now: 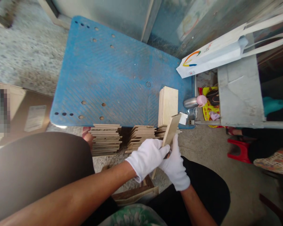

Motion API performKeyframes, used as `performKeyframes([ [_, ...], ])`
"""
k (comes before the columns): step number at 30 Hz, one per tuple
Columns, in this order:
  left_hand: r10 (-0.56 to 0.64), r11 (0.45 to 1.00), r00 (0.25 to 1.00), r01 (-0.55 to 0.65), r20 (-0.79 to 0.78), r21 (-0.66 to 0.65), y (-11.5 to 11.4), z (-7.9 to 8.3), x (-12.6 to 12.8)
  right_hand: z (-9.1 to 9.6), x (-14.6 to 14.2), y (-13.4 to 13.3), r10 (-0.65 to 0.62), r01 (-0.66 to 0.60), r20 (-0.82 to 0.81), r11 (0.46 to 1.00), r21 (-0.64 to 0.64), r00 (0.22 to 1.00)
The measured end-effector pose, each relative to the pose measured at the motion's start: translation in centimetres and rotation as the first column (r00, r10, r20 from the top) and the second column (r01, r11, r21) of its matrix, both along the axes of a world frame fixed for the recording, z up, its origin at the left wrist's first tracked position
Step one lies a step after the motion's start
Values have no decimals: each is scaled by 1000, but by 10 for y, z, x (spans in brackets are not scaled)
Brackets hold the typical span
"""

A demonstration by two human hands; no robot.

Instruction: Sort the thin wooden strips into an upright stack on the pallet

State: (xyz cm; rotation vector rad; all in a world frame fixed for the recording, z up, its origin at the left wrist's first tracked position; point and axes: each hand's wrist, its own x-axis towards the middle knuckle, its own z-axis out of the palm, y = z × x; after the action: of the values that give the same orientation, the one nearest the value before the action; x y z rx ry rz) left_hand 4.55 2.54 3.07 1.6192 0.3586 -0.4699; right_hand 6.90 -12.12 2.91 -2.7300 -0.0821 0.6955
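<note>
In white gloves, both my hands hold a thin pale wooden board (172,129), tilted upright above my lap. My left hand (146,157) is closed, its thumb and fingers around the lower left part of the board. On the other side my right hand (175,168) supports the lower end, with fingers reaching up behind it; part of its grip is hidden. Just beyond, a short stack of similar boards (169,105) lies on the blue plastic tabletop (122,72). Two larger stacks, a left one (106,139) and a middle one (141,135), stand below the near edge.
A white paper bag (209,56) leans at the far right corner. Near it are a steel bottle with a pink cap (194,102), a white scrap (183,118) and a grey metal surface (240,91). A cardboard box (35,116) stands left; a red stool (238,150) and another person's leg are right.
</note>
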Motion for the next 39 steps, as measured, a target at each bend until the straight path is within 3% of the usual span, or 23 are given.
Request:
performKeyframes([
  [3, 31, 999, 999, -30, 30, -29, 0, 1, 1, 0, 5, 4, 19, -22, 57, 999, 43, 998],
  [6, 88, 996, 992, -86, 95, -20, 1, 4, 2, 1, 21, 13, 23, -23, 97, 1000, -3, 995],
  [12, 140, 957, 988, -154, 72, 244, 1, 3, 1, 2, 86, 33, 45, -33, 117, 994, -104, 992],
  [18, -2, 962, 1000, -6, 28, 272, -6, -2, -5, -24, 165, 48, 111, -80, 189, 983, -167, 976],
  [22, -123, 956, 990, 100, 65, 276, -10, -4, -12, -49, 199, 61, 107, -71, 168, 975, -209, 980],
  [30, -256, 907, 965, 221, 53, 359, -9, -4, -18, -83, 216, 78, 60, -12, 138, 946, -323, 989],
  [35, -344, 858, 939, 319, -12, 402, -1, 4, -15, -93, 216, 79, 44, 5, 125, 930, -369, 991],
  [39, -363, 857, 932, 340, -14, 388, 2, 7, -12, -97, 212, 79, 41, 1, 98, 918, -397, 994],
])
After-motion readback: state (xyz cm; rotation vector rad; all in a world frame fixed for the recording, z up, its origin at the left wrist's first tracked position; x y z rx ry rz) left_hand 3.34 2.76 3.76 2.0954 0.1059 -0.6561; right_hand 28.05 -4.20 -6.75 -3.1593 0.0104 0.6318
